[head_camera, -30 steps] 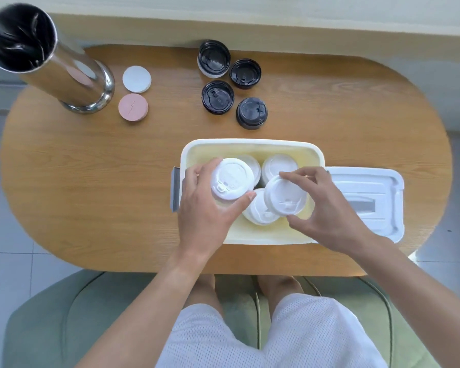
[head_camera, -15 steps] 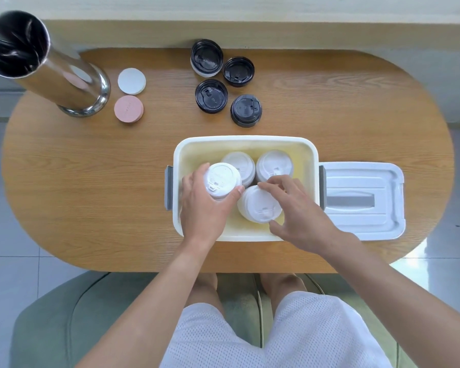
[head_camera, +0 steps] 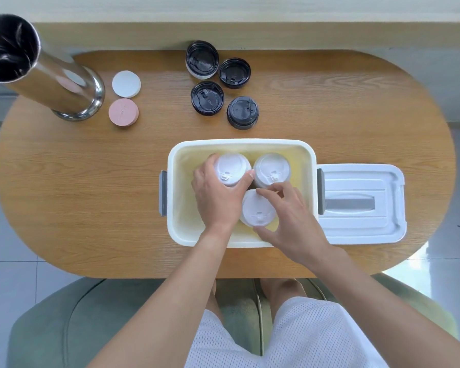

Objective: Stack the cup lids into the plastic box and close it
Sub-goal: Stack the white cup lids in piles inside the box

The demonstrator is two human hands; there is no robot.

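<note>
Both hands (head_camera: 218,197) (head_camera: 290,219) clamp white lids (head_camera: 258,208) inside the box (head_camera: 175,181); black lids (head_camera: 207,98) beyond it and its cover (head_camera: 361,229) remain unplaced.

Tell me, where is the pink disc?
In the head view, the pink disc lies on the far left of the table, just in front of the white disc and right of the steel cylinder.

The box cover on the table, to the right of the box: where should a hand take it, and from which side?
Probably by its long edges, from above. The box cover lies flat on the table, right of the plastic box, with nothing resting on it. Its grey recessed handle looks flush, so it offers less hold. The right hand is the nearer one.
</note>
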